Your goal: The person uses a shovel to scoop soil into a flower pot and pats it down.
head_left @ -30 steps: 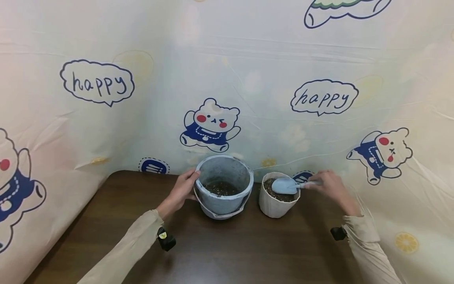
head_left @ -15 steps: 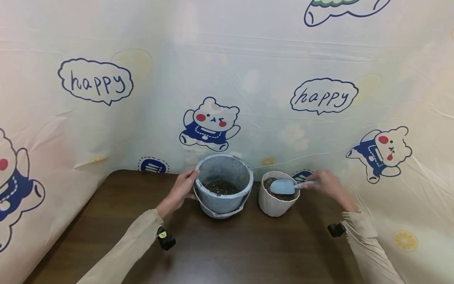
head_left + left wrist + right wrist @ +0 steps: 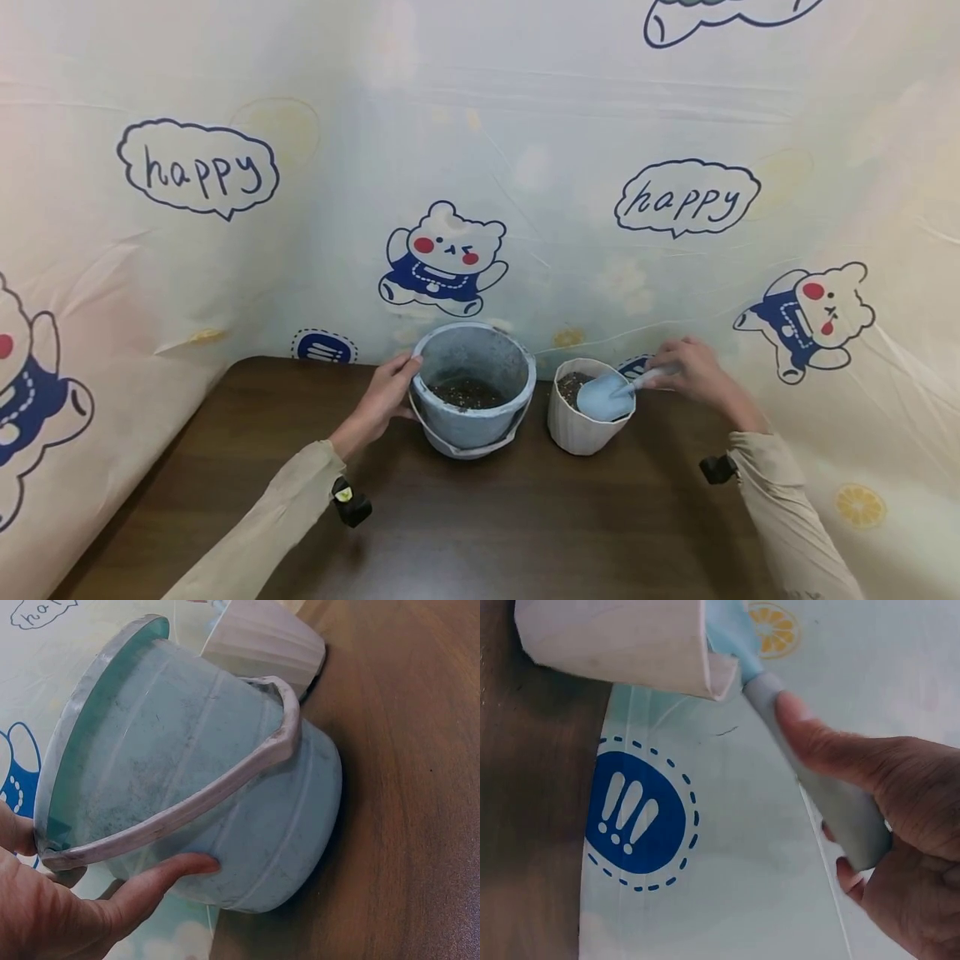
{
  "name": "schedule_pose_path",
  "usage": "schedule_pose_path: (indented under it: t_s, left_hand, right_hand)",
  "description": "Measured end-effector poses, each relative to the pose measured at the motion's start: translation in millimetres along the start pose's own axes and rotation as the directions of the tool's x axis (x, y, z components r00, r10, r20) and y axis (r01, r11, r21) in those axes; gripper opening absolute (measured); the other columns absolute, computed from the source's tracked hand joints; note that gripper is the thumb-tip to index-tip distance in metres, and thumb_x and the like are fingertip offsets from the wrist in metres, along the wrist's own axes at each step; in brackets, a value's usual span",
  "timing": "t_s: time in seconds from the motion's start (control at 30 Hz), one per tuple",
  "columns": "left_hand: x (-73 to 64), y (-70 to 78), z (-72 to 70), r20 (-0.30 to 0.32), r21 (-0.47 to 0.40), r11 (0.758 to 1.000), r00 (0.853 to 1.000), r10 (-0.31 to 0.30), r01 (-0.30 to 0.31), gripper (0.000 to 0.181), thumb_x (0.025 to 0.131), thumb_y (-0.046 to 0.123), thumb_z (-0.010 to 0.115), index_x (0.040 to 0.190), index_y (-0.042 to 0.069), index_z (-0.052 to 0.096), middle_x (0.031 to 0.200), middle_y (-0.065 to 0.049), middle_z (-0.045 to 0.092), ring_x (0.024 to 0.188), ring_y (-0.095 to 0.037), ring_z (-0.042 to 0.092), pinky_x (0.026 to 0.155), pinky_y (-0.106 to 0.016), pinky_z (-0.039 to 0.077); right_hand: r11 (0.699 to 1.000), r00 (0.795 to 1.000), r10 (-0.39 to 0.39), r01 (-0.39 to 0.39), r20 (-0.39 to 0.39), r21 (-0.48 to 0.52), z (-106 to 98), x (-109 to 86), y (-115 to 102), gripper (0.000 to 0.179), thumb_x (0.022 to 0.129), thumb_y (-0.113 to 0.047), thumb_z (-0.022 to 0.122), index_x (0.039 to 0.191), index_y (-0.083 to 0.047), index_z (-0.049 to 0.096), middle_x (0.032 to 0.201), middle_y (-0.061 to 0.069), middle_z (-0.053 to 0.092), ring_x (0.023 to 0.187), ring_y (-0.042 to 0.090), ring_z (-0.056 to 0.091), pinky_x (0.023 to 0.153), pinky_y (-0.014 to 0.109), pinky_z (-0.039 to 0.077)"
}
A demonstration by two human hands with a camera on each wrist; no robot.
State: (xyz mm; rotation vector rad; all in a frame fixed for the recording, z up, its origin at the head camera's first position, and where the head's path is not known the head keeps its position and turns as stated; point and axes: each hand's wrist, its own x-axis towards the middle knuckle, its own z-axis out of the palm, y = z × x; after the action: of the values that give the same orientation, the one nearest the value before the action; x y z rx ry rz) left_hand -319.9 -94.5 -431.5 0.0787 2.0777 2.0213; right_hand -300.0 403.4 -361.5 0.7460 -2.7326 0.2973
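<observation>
A blue bucket (image 3: 465, 433) with soil (image 3: 468, 394) low inside stands on the table, its pale handle (image 3: 202, 796) hanging down the near side. My left hand (image 3: 382, 396) grips the bucket's left rim, beside the handle's joint. Right of the bucket is a white fluted pot (image 3: 581, 433) filled with dark soil (image 3: 572, 388). My right hand (image 3: 693, 375) holds a small blue garden trowel by its grey handle (image 3: 817, 780). The trowel's blade (image 3: 603, 398) lies over the right part of the pot's soil, tilted down to the left; whether its tip is in the soil I cannot tell.
The brown wooden table (image 3: 465, 533) ends at the back against a pale printed cloth (image 3: 555, 125) with bears and lettering. The bucket and pot stand close together near that cloth. A small black camera sits on each wrist, at the sleeves.
The trowel blade was flat over the pot's soil; it now tilts downward and sits further right, with the right hand slightly higher. My left hand stays on the bucket.
</observation>
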Motion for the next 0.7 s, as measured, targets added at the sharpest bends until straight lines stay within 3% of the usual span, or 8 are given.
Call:
schedule_pose_path:
  t_s: [0.13,0.27,0.47,0.63,0.7]
  left_hand:
    - [0.0,0.7,-0.2,0.005,0.004,1.0,1.0,0.004,-0.004,0.061,0.113,0.032,0.044,0.165,0.005,0.028,0.167,-0.024,0.029,0.146,-0.042,0.037,0.077,-0.05,0.064]
    - [0.0,0.5,-1.3,0.001,0.002,1.0,1.0,0.003,-0.003,0.062,0.113,0.032,0.044,0.166,0.005,0.027,0.169,-0.024,0.026,0.149,-0.042,0.035,0.078,-0.052,0.064]
    - [2.2,-0.4,-1.0,0.013,0.01,1.0,1.0,0.007,-0.007,0.06,0.113,0.033,0.043,0.165,0.006,0.028,0.168,-0.023,0.028,0.147,-0.043,0.036,0.079,-0.052,0.064]
    - [4.0,-3.0,-1.8,0.011,0.021,1.0,1.0,-0.001,0.001,0.061,0.113,0.034,0.043,0.166,0.006,0.027,0.168,-0.023,0.026,0.149,-0.043,0.034,0.08,-0.053,0.063]
    - [4.3,-3.3,-2.0,0.005,0.019,1.0,1.0,0.0,0.0,0.062,0.113,0.034,0.043,0.166,0.006,0.026,0.169,-0.023,0.025,0.15,-0.043,0.033,0.08,-0.053,0.063]
  right_hand:
    - [1.0,0.998,0.001,0.0,-0.066,0.028,3,6.9,-2,0.018,0.079,-0.009,0.09,0.095,-0.006,0.083,0.095,0.007,0.071,0.084,0.022,0.043,0.073,0.035,0.028]
    - [0.996,0.99,-0.04,0.05,-0.136,0.074,7,13.0,0,0.019,0.076,-0.003,0.091,0.092,-0.004,0.082,0.09,0.007,0.072,0.081,0.021,0.048,0.075,0.032,0.029]
    - [0.99,0.994,-0.101,0.105,-0.046,0.092,22,14.7,4,0.017,0.078,-0.007,0.089,0.094,-0.004,0.082,0.09,0.008,0.072,0.084,0.022,0.051,0.076,0.032,0.031]
    - [0.975,0.994,-0.072,0.088,-0.086,0.204,33,17.7,7,0.015,0.076,0.001,0.089,0.089,-0.002,0.082,0.083,0.006,0.073,0.079,0.021,0.059,0.075,0.028,0.041]
    - [0.974,0.994,-0.065,0.081,-0.084,0.21,36,20.4,8,0.014,0.076,0.001,0.09,0.087,0.0,0.081,0.079,0.007,0.072,0.074,0.02,0.06,0.068,0.026,0.044]
